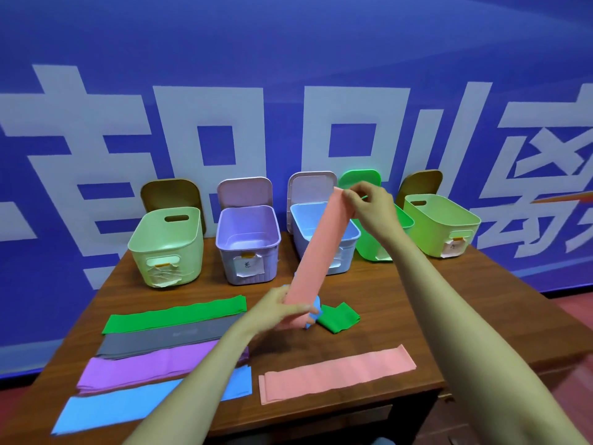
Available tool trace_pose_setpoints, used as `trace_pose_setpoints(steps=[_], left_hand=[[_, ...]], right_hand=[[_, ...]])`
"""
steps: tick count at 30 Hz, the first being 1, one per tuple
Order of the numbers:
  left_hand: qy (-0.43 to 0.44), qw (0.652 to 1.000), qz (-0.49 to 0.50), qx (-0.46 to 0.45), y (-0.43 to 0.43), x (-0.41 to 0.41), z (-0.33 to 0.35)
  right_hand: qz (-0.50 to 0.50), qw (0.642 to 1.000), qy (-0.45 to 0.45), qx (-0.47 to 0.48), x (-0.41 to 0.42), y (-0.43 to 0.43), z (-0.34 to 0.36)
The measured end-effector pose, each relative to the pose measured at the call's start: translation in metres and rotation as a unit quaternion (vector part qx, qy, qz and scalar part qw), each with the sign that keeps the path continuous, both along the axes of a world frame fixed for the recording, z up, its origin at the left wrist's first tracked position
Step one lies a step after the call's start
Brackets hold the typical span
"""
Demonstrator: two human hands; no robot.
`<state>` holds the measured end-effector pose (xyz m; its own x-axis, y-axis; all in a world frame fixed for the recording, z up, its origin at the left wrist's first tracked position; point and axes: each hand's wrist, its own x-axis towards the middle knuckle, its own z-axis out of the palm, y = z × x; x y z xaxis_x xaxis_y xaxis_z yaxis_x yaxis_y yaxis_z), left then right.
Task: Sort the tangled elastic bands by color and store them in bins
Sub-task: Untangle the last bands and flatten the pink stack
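Note:
A pink elastic band [321, 252] is stretched diagonally above the table. My right hand [369, 203] pinches its upper end and my left hand [279, 309] grips its lower end. Under the lower end lie a small blue band [316, 308] and a crumpled green band [340, 317]. Flat on the table's left lie a green band [173, 316], a grey band [160, 340], a purple band [144, 367] and a blue band [128, 406]. Another pink band [337, 374] lies flat at the front right.
Several open bins stand along the back of the wooden table [449, 316]: pale green [167, 248], lilac [247, 245], pale blue [305, 229], bright green [372, 245], lime [439, 226]. Lids lean on the blue wall behind. The table's front edge is near me.

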<state>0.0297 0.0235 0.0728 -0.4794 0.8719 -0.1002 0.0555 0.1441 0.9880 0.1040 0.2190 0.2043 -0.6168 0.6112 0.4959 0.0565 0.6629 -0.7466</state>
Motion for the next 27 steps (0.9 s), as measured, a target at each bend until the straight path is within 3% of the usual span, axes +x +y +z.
trace_pose_setpoints(steps=[10, 17, 27], left_hand=[[0.009, 0.993, 0.065, -0.097, -0.054, -0.024, -0.040], [0.046, 0.978, 0.164, -0.123, -0.064, -0.004, -0.067], [0.210, 0.932, 0.190, -0.228, -0.047, 0.036, -0.100]], right_hand=[[-0.089, 0.986, -0.069, -0.121, 0.043, 0.020, -0.107], [-0.135, 0.972, -0.141, -0.131, 0.107, 0.016, -0.183], [-0.177, 0.938, -0.281, -0.097, 0.142, 0.016, -0.232]])
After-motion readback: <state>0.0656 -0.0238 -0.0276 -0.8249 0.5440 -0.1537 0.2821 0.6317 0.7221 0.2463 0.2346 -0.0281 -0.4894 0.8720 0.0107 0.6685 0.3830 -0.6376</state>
